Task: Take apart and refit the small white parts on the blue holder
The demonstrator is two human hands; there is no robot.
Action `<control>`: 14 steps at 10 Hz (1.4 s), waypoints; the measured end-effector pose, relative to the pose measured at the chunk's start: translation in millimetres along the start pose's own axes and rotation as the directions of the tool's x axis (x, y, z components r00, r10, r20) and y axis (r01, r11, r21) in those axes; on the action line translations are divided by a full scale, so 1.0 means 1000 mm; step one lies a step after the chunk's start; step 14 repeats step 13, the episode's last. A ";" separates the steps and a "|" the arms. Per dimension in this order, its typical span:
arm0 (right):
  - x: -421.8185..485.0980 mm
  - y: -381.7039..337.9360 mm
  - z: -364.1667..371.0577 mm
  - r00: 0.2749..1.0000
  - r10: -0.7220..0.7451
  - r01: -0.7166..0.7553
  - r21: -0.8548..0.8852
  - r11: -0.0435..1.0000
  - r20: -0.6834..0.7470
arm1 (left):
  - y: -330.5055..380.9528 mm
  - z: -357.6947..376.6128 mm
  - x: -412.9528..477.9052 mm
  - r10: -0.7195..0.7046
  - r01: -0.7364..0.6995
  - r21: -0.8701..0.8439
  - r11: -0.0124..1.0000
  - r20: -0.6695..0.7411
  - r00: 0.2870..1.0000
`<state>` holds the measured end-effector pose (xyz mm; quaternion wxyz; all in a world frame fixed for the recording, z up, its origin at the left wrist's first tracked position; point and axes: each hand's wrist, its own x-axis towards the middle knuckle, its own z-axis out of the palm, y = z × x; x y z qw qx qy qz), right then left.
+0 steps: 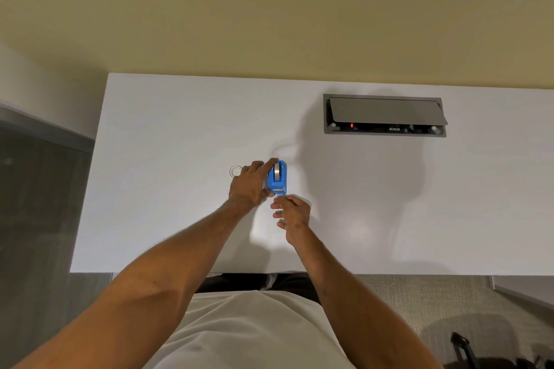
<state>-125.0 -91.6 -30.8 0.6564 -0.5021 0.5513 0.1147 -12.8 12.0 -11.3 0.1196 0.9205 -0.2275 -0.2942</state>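
Note:
A blue holder (278, 177), shaped like a small tape dispenser, stands on the white table (168, 219) with a pale roll seated in its top. My left hand (250, 186) grips it from the left side, index finger laid over its far end. My right hand (292, 213) is just in front of it, thumb and forefinger pinched at a small whitish piece on the holder's near end (280, 195). A small white ring (236, 171) lies flat on the table to the left of my left hand.
A grey cable hatch (384, 115) is set into the table at the back right, its lid half open. The table's left edge drops to a dark floor. The near edge is at my waist, with carpet and a dark object at lower right.

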 end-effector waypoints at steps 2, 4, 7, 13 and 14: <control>0.008 0.001 0.004 0.998 -0.058 0.056 -0.057 0.997 -0.018 | 0.000 0.000 0.000 -0.002 0.002 -0.013 1.000 -0.003 1.000; 0.015 0.000 0.007 0.996 -0.082 0.080 -0.067 0.995 -0.033 | 0.000 -0.001 -0.001 0.007 -0.007 -0.002 1.000 0.008 1.000; 0.014 0.001 0.009 0.996 -0.081 0.077 -0.074 0.994 -0.045 | -0.004 -0.005 0.000 0.030 -0.034 0.040 0.999 0.082 0.996; 0.025 -0.014 -0.018 0.965 -0.263 0.194 -0.637 0.746 -0.015 | 0.002 -0.017 -0.019 -0.027 0.038 -0.097 0.995 0.111 0.994; 0.025 -0.014 -0.018 0.965 -0.263 0.194 -0.637 0.746 -0.015 | 0.002 -0.017 -0.019 -0.027 0.038 -0.097 0.995 0.111 0.994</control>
